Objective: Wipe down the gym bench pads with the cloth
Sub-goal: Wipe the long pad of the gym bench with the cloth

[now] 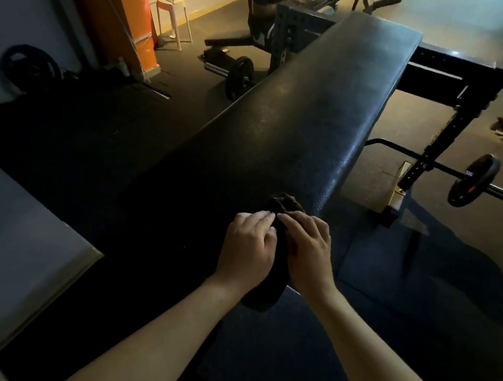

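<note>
I'm watching the cloth (pixel 284 203) sitting at the near end of the bench pad (pixel 324 102). The left hand (pixel 247 246) and right hand (pixel 310 250) are both gripping it with fingers curled over, probably bunching or folding it. I'm reading this as prep, with wiping not properly going. The next move is pressing the cloth flat and stroking toward the far end.

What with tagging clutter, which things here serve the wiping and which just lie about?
Job: long black padded bench; dark cloth; left hand; right hand.
Lying about: black weight plate by the wall; white plastic stool; black plate-loaded barbell.
</note>
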The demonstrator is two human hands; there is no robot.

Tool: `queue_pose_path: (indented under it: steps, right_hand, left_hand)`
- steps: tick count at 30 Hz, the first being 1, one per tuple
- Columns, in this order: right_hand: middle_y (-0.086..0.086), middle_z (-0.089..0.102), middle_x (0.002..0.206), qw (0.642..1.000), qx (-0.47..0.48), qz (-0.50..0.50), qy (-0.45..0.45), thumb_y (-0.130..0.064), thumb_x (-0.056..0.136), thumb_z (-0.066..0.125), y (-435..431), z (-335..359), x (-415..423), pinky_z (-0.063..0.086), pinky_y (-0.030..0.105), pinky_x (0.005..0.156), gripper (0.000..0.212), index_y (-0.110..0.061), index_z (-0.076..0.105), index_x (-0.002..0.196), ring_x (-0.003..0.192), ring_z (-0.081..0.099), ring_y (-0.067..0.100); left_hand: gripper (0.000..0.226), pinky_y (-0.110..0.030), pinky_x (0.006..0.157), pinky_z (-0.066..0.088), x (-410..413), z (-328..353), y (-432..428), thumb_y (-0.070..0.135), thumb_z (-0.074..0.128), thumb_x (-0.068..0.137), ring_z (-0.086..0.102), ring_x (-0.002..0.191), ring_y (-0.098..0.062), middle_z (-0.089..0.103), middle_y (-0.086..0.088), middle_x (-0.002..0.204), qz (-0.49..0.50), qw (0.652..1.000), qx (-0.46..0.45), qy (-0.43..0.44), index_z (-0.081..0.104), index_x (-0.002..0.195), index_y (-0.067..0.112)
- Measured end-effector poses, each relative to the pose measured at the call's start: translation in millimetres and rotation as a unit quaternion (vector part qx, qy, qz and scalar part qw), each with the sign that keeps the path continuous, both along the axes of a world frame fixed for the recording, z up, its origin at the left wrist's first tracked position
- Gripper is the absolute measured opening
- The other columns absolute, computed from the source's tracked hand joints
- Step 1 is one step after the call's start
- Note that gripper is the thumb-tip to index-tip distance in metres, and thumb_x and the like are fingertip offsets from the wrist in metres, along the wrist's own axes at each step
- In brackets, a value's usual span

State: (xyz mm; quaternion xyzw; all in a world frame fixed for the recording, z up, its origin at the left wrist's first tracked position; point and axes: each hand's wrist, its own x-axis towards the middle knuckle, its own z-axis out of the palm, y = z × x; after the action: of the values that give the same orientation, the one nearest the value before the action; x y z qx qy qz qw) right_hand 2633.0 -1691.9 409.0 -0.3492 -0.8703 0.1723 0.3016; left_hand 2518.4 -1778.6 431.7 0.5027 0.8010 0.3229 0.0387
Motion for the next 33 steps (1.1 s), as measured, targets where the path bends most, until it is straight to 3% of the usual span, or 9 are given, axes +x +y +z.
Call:
queue_pose_path:
  steps: [4,8,11,15,20,24,29,33]
  right_hand:
    - [0.003,0.060,0.129,0.998,-0.002,-0.064,0.002,-0.013,0.090,0.068,60,-5,-7,0.045,0.049,0.098,0.039,-0.018,0.065,0.129,0.119,0.041,0.029]
    - [0.004,0.038,0.138,0.978,-0.112,-0.174,-0.021,-0.024,0.101,0.051,104,7,-16,0.031,0.048,0.106,0.035,-0.029,0.059,0.134,0.125,0.028,0.032]
    - [0.002,0.036,0.126,0.980,-0.135,-0.149,0.001,-0.025,0.102,0.051,73,5,-5,0.031,0.040,0.098,0.038,-0.036,0.055,0.138,0.114,0.032,0.026]
    - [-0.002,0.040,0.117,0.973,-0.171,-0.116,0.107,-0.019,0.101,0.056,48,-15,8,0.044,0.032,0.096,0.039,-0.027,0.057,0.139,0.106,0.048,0.021]
    - [0.001,0.040,0.112,0.965,-0.163,-0.162,0.124,-0.008,0.097,0.057,119,-18,-14,0.042,0.032,0.101,0.041,-0.026,0.062,0.133,0.105,0.050,0.027]
    - [-0.002,0.043,0.128,0.945,-0.219,-0.219,0.104,-0.024,0.102,0.048,140,-12,-25,0.031,0.042,0.107,0.038,-0.039,0.054,0.137,0.119,0.038,0.026]
    - [-0.009,0.043,0.123,0.947,-0.204,-0.159,0.190,-0.026,0.101,0.054,75,-19,-15,0.044,0.038,0.102,0.029,-0.032,0.059,0.129,0.116,0.049,0.019]
    - [-0.007,0.048,0.116,0.943,-0.203,-0.181,0.193,-0.020,0.099,0.060,93,-16,-20,0.048,0.037,0.098,0.026,-0.022,0.068,0.123,0.107,0.054,0.018]
  left_hand:
    - [0.055,-0.038,0.103,0.041,7,0,36,0.036,0.031,0.097,0.053,0.119,-0.023,0.065,-0.006,0.133,-0.037,0.999,-0.027,-0.003,0.064,0.131,0.009]
    - [0.047,-0.041,0.100,0.042,10,-3,65,0.031,0.039,0.098,0.055,0.116,-0.025,0.066,-0.005,0.131,-0.052,0.998,-0.026,0.001,0.067,0.128,0.008]
    - [0.043,-0.040,0.102,0.040,8,-4,75,0.027,0.043,0.098,0.054,0.119,-0.025,0.065,-0.006,0.132,-0.055,0.998,-0.020,-0.006,0.066,0.129,0.008]
    - [0.044,-0.037,0.104,0.036,7,-4,89,0.030,0.039,0.099,0.051,0.121,-0.022,0.064,-0.003,0.133,-0.061,0.998,-0.024,-0.013,0.067,0.127,0.011]
    - [0.047,-0.039,0.103,0.038,4,-9,110,0.031,0.039,0.098,0.052,0.120,-0.022,0.064,-0.003,0.135,-0.068,0.997,-0.025,-0.004,0.067,0.129,0.010]
    - [0.053,-0.039,0.102,0.041,2,-12,113,0.035,0.032,0.097,0.053,0.118,-0.020,0.065,-0.002,0.132,-0.064,0.998,-0.006,0.005,0.068,0.127,0.011]
    - [0.045,-0.035,0.107,0.037,3,-9,114,0.031,0.039,0.100,0.048,0.123,-0.015,0.063,0.000,0.135,-0.067,0.998,-0.010,-0.017,0.065,0.131,0.012]
    - [0.044,-0.035,0.107,0.035,1,-9,121,0.029,0.040,0.099,0.047,0.126,-0.016,0.062,0.000,0.137,-0.058,0.998,-0.018,-0.025,0.064,0.132,0.013]
